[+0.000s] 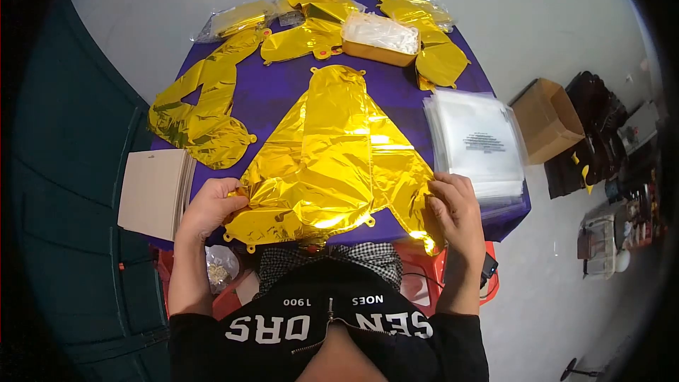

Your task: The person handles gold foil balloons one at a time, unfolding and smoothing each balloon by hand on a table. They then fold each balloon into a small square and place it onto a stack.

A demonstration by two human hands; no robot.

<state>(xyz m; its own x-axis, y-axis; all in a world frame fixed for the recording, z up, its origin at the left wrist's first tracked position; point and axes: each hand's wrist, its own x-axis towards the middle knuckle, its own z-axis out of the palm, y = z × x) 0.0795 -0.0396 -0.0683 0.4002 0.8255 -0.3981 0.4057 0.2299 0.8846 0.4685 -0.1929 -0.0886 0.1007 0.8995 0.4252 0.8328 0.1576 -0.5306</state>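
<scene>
A flat, uninflated gold foil balloon (332, 148) lies spread in front of me, wide at the near end and narrow at the far end. Small tabs stick out along its rim, and its near edge reaches the table's front edge. My left hand (211, 206) pinches the balloon's left edge between thumb and fingers. On the opposite side, my right hand (456, 211) has its thumb and bent fingers closed on the right edge. Creases run across the foil between both hands.
Several more gold foil balloons (201, 95) lie on the purple-covered table (265, 92). A box of white strips (382, 37) stands at the back. Clear plastic bags (475, 143) are stacked right, pale cards (152, 191) left. A cardboard box (548, 119) sits beyond the right side.
</scene>
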